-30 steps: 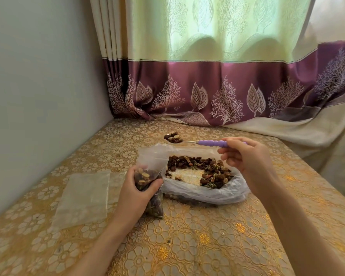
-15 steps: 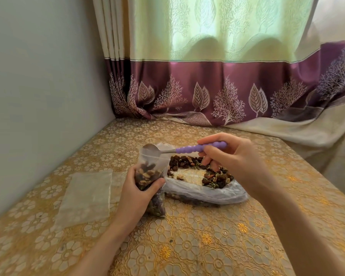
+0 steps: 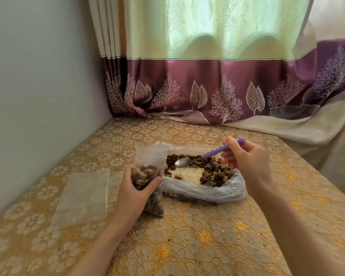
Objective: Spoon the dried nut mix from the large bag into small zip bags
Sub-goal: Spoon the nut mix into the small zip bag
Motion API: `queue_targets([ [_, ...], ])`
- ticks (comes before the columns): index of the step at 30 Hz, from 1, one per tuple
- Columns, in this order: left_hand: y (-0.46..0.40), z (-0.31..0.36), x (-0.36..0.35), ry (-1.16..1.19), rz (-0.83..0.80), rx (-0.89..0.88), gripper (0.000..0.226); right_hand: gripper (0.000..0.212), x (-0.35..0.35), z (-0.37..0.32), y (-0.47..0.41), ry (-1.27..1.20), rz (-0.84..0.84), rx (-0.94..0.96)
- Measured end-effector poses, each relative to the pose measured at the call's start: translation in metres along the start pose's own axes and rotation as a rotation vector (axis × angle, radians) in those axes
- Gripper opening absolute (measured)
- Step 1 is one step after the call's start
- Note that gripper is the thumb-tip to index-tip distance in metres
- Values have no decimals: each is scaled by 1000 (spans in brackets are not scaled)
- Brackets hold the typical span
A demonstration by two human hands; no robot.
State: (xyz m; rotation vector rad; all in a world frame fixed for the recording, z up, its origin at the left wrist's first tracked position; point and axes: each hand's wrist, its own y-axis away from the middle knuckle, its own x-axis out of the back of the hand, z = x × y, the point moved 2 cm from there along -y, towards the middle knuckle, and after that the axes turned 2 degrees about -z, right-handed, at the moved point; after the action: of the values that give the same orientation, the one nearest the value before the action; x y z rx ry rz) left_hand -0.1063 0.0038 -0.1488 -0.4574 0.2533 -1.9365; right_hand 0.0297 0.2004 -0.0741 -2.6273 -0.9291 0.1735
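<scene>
The purple-handled metal spoon (image 3: 205, 156), pinched by the right hand (image 3: 245, 162), lies in the large clear bag (image 3: 203, 191); the half-filled small zip bag (image 3: 147, 172), gripped by the left hand (image 3: 133, 194), could sag and spill mix.

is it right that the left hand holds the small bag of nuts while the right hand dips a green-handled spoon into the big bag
Not quite: the head view shows the spoon has a purple handle, not green. The rest holds: the left hand holds the small bag of nuts while the right hand dips the spoon into the big bag.

Beyond my hands I see a curtain (image 3: 217, 66), pale green above with a purple leaf-printed band below, its hem resting on the gold floral tablecloth (image 3: 187, 246); a plain wall (image 3: 38, 86) stands to the left hand's side.
</scene>
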Motion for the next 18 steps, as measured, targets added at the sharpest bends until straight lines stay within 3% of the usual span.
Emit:
queue_targets([
  [4, 0, -1, -1, -3, -6, 1, 46, 37, 2, 18, -2, 162, 53, -52],
  [9, -1, -1, 0, -4, -8, 0, 47, 33, 0, 22, -2, 322, 120, 41],
  [13, 0, -1, -1, -2, -7, -1, 47, 29, -7, 29, 2, 336, 92, 27],
  [18, 0, -2, -1, -5, -12, -2, 49, 21, -21, 40, 5, 170, -75, -136],
])
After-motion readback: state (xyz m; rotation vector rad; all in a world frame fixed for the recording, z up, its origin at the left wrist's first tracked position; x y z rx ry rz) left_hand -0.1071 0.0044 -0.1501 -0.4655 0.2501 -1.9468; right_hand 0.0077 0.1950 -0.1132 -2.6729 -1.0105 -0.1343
